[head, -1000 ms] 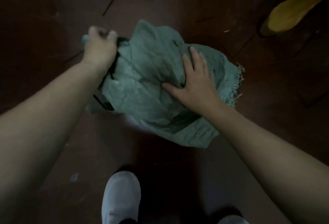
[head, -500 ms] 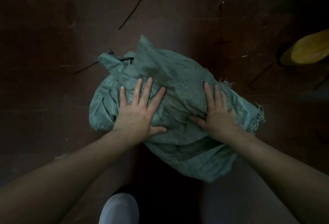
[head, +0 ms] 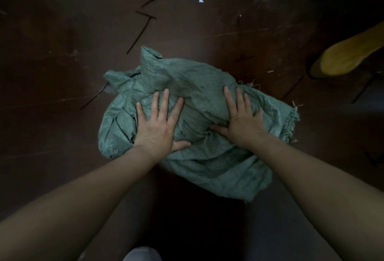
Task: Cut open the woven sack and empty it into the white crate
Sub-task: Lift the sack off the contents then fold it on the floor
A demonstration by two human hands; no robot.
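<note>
Sack interior out of sight

One head-worn view, aimed steeply down.
A crumpled green woven sack is framed close at centre; dark brown floor is shown toward 12 o'clock.

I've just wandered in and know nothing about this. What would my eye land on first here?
First, the crumpled green sack lying in the middle of the dark floor. The left hand and the right hand both press flat on top of it, fingers spread. After that, a yellow shape at the right edge, too cut off to identify.
</note>
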